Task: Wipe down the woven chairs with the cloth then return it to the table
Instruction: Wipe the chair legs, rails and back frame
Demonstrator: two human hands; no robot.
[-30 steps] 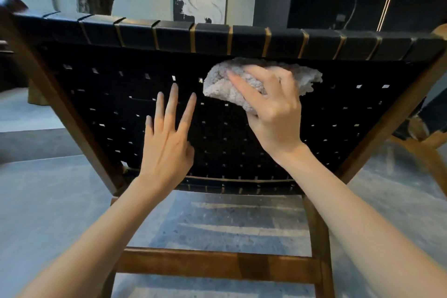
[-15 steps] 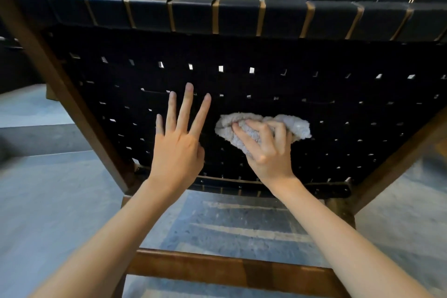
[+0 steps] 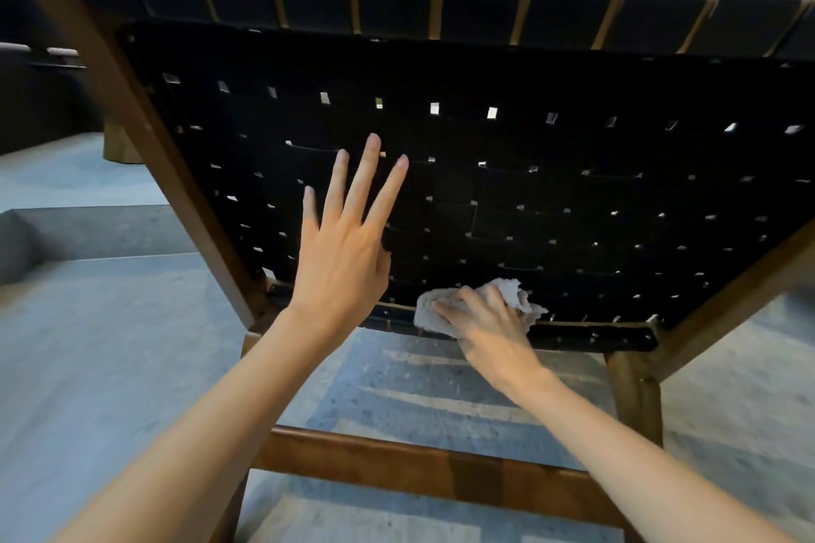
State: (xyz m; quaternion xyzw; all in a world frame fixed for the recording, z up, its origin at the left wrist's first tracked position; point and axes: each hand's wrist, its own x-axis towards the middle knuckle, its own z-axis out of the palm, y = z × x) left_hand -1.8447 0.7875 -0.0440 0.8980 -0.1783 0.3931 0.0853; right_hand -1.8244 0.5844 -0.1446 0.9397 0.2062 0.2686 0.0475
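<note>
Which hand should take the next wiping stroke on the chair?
Right. The right hand grips the cloth at the bottom edge of the woven chair; the left hand is open, holding nothing.

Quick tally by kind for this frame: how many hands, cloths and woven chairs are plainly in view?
Hands: 2 (left hand, right hand)
Cloths: 1 (grey fluffy cloth)
Chairs: 1 (black woven chair with brown wooden frame)
Total: 4
</note>
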